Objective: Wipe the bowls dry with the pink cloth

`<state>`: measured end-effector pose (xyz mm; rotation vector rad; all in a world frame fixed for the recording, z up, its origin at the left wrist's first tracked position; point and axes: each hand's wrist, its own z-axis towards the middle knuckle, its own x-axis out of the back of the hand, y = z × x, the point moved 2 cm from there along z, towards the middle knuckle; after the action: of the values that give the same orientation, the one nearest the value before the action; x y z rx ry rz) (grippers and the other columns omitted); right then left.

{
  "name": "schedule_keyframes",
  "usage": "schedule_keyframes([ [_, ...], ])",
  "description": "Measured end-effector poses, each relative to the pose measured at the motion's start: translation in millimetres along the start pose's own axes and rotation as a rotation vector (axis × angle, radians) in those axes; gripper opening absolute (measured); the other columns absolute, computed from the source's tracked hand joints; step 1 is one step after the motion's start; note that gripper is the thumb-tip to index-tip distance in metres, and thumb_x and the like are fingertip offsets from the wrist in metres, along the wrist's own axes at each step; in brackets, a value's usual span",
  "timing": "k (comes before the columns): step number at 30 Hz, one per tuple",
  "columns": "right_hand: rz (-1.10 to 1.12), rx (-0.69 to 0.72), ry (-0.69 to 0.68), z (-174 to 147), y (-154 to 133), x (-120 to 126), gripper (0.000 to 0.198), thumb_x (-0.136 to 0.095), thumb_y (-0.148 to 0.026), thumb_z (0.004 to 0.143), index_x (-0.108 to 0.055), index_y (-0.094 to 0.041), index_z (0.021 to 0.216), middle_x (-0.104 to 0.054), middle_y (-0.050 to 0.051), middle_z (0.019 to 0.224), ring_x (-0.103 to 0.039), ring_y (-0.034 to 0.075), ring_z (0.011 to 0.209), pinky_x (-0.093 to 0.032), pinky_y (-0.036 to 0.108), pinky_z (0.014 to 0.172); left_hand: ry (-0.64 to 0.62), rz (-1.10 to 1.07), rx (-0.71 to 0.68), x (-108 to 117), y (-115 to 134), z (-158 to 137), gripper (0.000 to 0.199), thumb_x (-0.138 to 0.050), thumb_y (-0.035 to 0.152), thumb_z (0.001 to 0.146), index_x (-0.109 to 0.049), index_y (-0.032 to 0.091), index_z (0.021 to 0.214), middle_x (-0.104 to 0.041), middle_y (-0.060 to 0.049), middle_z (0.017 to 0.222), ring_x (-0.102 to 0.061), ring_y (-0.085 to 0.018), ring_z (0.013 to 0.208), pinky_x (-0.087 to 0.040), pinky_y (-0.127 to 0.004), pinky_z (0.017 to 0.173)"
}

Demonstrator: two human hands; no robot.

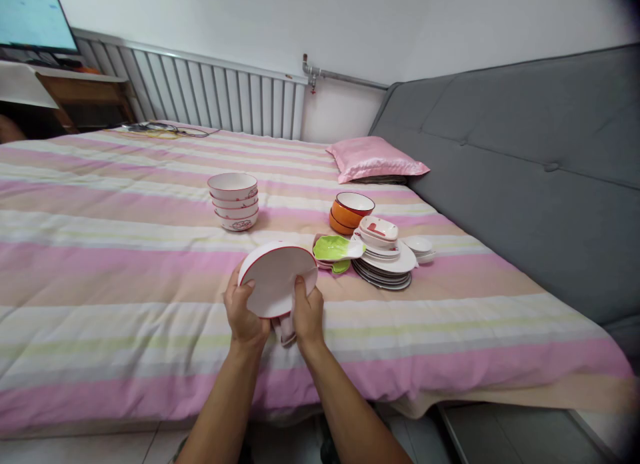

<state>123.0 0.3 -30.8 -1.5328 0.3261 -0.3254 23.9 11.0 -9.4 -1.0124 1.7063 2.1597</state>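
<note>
Above the near part of the bed, both hands hold a white bowl with a red rim, tilted so that its inside faces me. My left hand grips its left side, thumb over the rim. My right hand is closed on the right side, its thumb pressed against the inside. A pale pinkish cloth hangs below the bowl next to my right hand; the fingers behind the bowl are hidden. Beyond the left hand stands a stack of several matching white bowls.
Right of the hands are a green leaf-shaped dish, orange bowls, small white dishes on stacked plates, and more white dishes. Behind lie a pink pillow and cables. A grey headboard borders the striped bed.
</note>
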Motion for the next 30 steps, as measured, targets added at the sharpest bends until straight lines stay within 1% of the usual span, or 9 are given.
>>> schedule_keyframes([
  [2,0.057,-0.039,0.0,0,4,-3,0.046,-0.045,-0.052,0.084,-0.069,-0.013,0.088,-0.071,0.008,0.08,-0.064,0.021,0.076,-0.046,0.026,0.062,0.013,-0.015,-0.025,-2,-2,-2,0.042,-0.055,0.03,0.064,-0.064,0.02,0.104,-0.065,-0.003,0.087,-0.06,-0.021,0.079,-0.048,-0.031,0.069],
  [6,0.174,-0.062,-0.026,0,13,-8,0.046,-0.048,-0.051,0.084,-0.069,-0.013,0.096,-0.072,0.007,0.08,-0.065,0.021,0.076,-0.046,0.026,0.061,0.039,-0.022,-0.057,-8,-5,-9,0.048,-0.052,0.031,0.067,-0.059,0.02,0.112,-0.063,-0.005,0.091,-0.06,-0.022,0.083,-0.049,-0.033,0.073],
  [11,0.282,-0.061,-0.035,-1,20,-11,0.044,-0.051,-0.049,0.082,-0.067,-0.013,0.101,-0.072,0.007,0.084,-0.065,0.02,0.076,-0.047,0.025,0.061,0.059,-0.039,-0.105,-12,-6,-16,0.042,-0.053,0.032,0.069,-0.058,0.022,0.11,-0.061,-0.003,0.091,-0.059,-0.02,0.083,-0.048,-0.03,0.071],
  [15,0.282,-0.074,-0.02,1,20,-7,0.04,-0.051,-0.044,0.083,-0.067,-0.013,0.101,-0.072,0.008,0.09,-0.066,0.02,0.08,-0.047,0.026,0.063,0.017,-0.011,-0.063,-13,-5,-16,0.04,-0.056,0.032,0.07,-0.058,0.024,0.11,-0.062,-0.002,0.093,-0.059,-0.02,0.083,-0.048,-0.029,0.07],
  [18,0.203,-0.037,0.015,8,15,2,0.038,-0.049,-0.042,0.084,-0.067,-0.014,0.101,-0.072,0.008,0.092,-0.066,0.022,0.086,-0.048,0.027,0.069,-0.074,0.036,0.013,-13,-1,-12,0.044,-0.059,0.032,0.07,-0.059,0.021,0.113,-0.065,-0.004,0.098,-0.061,-0.021,0.088,-0.048,-0.03,0.072],
  [21,0.041,0.05,0.087,14,7,14,0.039,-0.047,-0.042,0.085,-0.067,-0.013,0.1,-0.072,0.011,0.094,-0.065,0.023,0.088,-0.048,0.029,0.072,-0.19,0.214,0.04,-11,5,-6,0.049,-0.062,0.035,0.07,-0.06,0.018,0.116,-0.066,-0.007,0.103,-0.061,-0.024,0.093,-0.048,-0.031,0.076],
  [25,-0.184,0.221,0.17,17,-5,26,0.041,-0.041,-0.042,0.089,-0.067,-0.012,0.101,-0.072,0.013,0.092,-0.066,0.024,0.086,-0.047,0.031,0.073,-0.206,0.505,0.059,-5,11,4,0.052,-0.067,0.037,0.067,-0.063,0.016,0.114,-0.068,-0.007,0.103,-0.061,-0.024,0.093,-0.048,-0.031,0.078],
  [28,-0.329,0.321,0.214,18,-9,32,0.042,-0.037,-0.04,0.091,-0.065,-0.012,0.105,-0.072,0.014,0.092,-0.067,0.025,0.085,-0.046,0.031,0.073,-0.255,0.697,0.058,0,12,10,0.047,-0.067,0.038,0.066,-0.066,0.015,0.108,-0.069,-0.007,0.099,-0.063,-0.024,0.09,-0.049,-0.033,0.078],
  [30,-0.42,0.388,0.219,18,-9,33,0.041,-0.035,-0.036,0.091,-0.064,-0.012,0.107,-0.072,0.014,0.094,-0.067,0.025,0.085,-0.046,0.03,0.072,-0.281,0.797,0.031,5,11,13,0.046,-0.065,0.039,0.068,-0.067,0.015,0.107,-0.07,-0.007,0.096,-0.063,-0.025,0.09,-0.049,-0.033,0.078],
])
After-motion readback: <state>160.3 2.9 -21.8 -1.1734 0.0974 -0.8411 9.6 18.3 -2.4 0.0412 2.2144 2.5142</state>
